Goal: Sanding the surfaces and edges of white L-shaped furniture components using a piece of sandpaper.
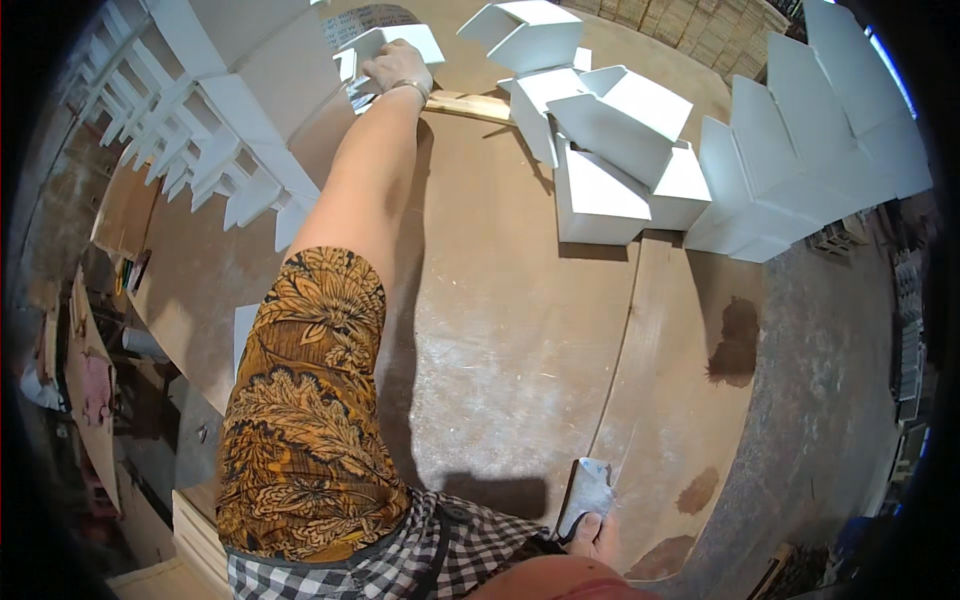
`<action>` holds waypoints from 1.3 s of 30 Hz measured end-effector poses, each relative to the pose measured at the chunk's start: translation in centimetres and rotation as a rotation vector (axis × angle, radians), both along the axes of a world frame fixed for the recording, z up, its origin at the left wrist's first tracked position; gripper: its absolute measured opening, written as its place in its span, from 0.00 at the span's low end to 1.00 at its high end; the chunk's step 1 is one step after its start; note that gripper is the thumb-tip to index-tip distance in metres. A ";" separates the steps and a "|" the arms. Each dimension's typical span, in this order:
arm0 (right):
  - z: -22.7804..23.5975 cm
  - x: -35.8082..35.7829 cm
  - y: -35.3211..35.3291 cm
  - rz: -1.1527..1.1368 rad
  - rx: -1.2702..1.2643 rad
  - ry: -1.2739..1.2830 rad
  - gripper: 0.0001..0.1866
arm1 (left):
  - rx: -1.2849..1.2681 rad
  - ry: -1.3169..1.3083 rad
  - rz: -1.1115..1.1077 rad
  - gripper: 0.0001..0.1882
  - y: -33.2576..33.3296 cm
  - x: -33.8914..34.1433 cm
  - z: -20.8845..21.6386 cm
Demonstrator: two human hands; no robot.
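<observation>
Stretched far forward, my left hand (398, 66) is closed over the edge of a small white open box (425, 45) at the back of the table. Its fingertips are partly hidden behind the box. Close to my body, my right hand (598, 538) grips a flat grey piece (591, 487) that looks like folded sandpaper, with the thumb on top. To the right of my left hand lies a jumbled pile of white boxes (603, 200). A pale wooden strip (470, 105) lies on the table between the pile and my left hand.
White boxes stand stacked high at the left (262, 110) and in a row at the right (800, 150). The brown table (500, 330) has a seam, pale dust and dark stains. Printed paper (370, 20) lies behind my left hand. Slatted wooden stacks (680, 35) stand beyond.
</observation>
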State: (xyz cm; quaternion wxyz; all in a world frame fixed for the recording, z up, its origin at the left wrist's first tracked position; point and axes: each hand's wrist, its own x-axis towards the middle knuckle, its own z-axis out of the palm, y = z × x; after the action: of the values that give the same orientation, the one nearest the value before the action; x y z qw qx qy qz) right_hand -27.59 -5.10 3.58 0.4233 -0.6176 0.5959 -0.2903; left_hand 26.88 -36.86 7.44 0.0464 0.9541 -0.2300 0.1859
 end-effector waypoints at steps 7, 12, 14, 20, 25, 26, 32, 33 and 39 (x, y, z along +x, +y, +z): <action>1.3 1.8 -0.4 -0.063 0.039 -0.042 0.21 | 0.089 -0.336 -0.545 0.14 2.1 -5.8 6.1; 0.4 2.3 -0.1 -0.094 -0.071 -0.204 0.17 | -0.120 -0.091 -0.795 0.16 8.0 -9.6 9.7; 0.0 1.9 -0.4 -0.024 -0.076 -0.203 0.16 | -0.221 -0.035 -0.872 0.16 12.2 -12.6 11.4; -0.6 2.2 -0.8 0.011 -0.241 -0.244 0.15 | -0.505 0.144 -1.254 0.09 26.4 -23.2 9.7; 0.7 3.2 -0.7 -0.007 -0.384 -0.230 0.16 | -0.438 0.176 -1.339 0.13 36.3 -31.5 4.2; 1.3 3.3 -0.7 -0.009 -0.477 -0.211 0.17 | -0.429 0.288 -1.325 0.13 37.7 -32.7 2.9; 6.0 4.4 -2.5 0.275 -0.842 -0.102 0.14 | -0.571 0.714 -1.137 0.11 41.3 -34.3 0.6; 6.7 4.9 -3.0 0.269 -0.857 -0.092 0.14 | -0.610 0.925 -1.049 0.09 41.7 -34.0 0.8; 6.9 9.4 -3.8 0.598 -0.496 0.110 0.13 | -0.617 0.963 -1.105 0.10 41.1 -32.0 -2.9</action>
State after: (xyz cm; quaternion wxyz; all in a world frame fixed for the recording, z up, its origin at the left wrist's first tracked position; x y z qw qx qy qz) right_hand -18.16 -8.89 10.43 0.2946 -0.8621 0.3235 -0.2558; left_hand -5.16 4.27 4.52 0.4885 0.6215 -0.5627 -0.2419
